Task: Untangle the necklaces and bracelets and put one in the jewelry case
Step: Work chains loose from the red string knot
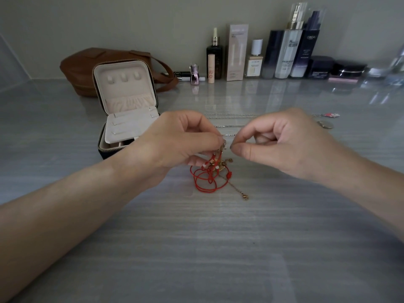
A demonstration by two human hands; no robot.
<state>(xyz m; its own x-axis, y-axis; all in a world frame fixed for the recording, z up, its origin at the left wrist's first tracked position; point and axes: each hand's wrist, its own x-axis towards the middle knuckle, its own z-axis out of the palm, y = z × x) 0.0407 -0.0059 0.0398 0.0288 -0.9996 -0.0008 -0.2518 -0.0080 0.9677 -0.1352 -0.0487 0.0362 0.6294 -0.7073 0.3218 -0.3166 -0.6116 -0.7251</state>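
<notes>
Though the left hand (175, 141) hides its pinch on the tangle of red cord and gold chain (215, 166), right hand (284, 143) pinches a barely visible thin silver chain (229, 135); contents of the open cream-lined jewelry case (122, 71) unclear.

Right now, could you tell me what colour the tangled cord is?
The cord is red, seen best in the head view.

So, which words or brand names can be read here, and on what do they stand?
"L'OREAL": tall dark navy bottle.
"NU": slim peach tube; letters below unclear.
"H": tall frosted white bottle; rest blurred.
Unreadable, too small: pale pink carton, small beige glass bottle, dark round jar.
</notes>
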